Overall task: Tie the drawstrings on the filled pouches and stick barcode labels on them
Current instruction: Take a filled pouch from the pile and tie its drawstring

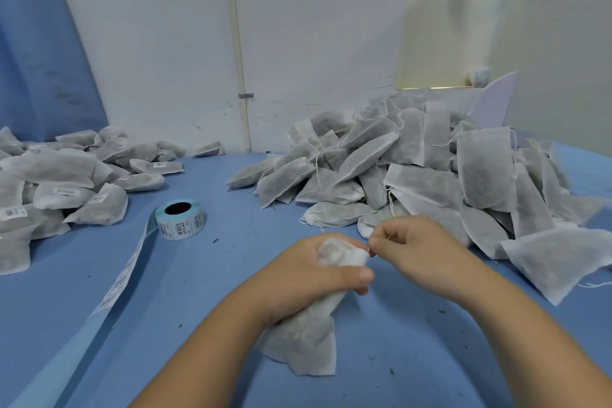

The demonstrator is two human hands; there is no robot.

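Table (231, 278): uniform mid-blue, flecked with small dark crumbs. Nearest pouch (308, 341): off-white semi-sheer fabric, mottled grey-brown by its contents. Drawstring (368, 250): white. Right pile (414, 169) and left pile (66, 182): the same off-white with grey mottling. The left pile carries white labels printed with black barcodes. Label roll (180, 220): pale blue backing, white labels, black bars, black core. Wall (159, 43): white, scuffed. Pipe (236, 36): cream.

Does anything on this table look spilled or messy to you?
Yes, mildly. Small dark specks lie scattered over the blue table, mostly on the near right; they may be filling shed from the pouches, though they are too small to tell. A loose label strip also trails from the label roll toward the near left edge.
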